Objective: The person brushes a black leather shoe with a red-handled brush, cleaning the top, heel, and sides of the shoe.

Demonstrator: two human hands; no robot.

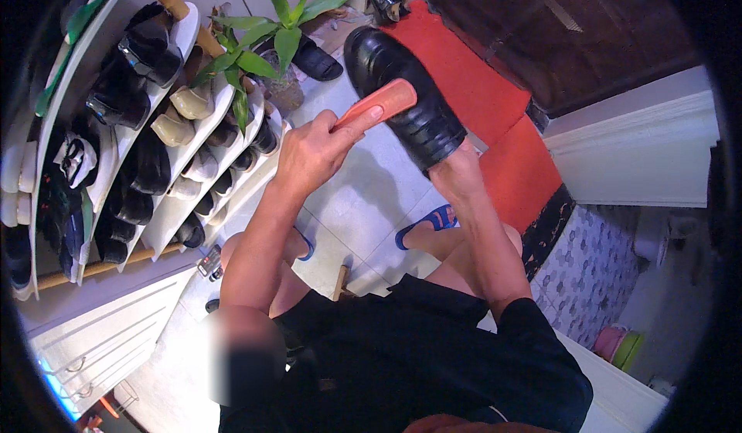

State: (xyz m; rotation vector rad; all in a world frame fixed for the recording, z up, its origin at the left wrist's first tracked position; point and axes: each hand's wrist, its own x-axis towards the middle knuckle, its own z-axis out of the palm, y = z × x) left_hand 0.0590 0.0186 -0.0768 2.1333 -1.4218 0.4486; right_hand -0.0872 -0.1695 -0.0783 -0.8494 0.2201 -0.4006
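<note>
Left hand (313,151), fingers closed around an orange brush (379,104) laid against the upper of a black shoe (402,97). Right hand (456,174) sits inside the shoe's opening, hidden, so its grip cannot be told. Shoe rack (174,209) stands left; potted plant (270,46) beyond; red mat (502,116) right.

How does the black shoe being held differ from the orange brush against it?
The black shoe is glossy, dark and much the larger; the orange brush is matte, bright and slim. The shoe is carried with the right hand pushed inside its opening, while the brush is gripped from outside by the left hand. The shoe lies underneath; the brush rests on top of its upper. Both are held up in the air above the tiled floor.
</note>
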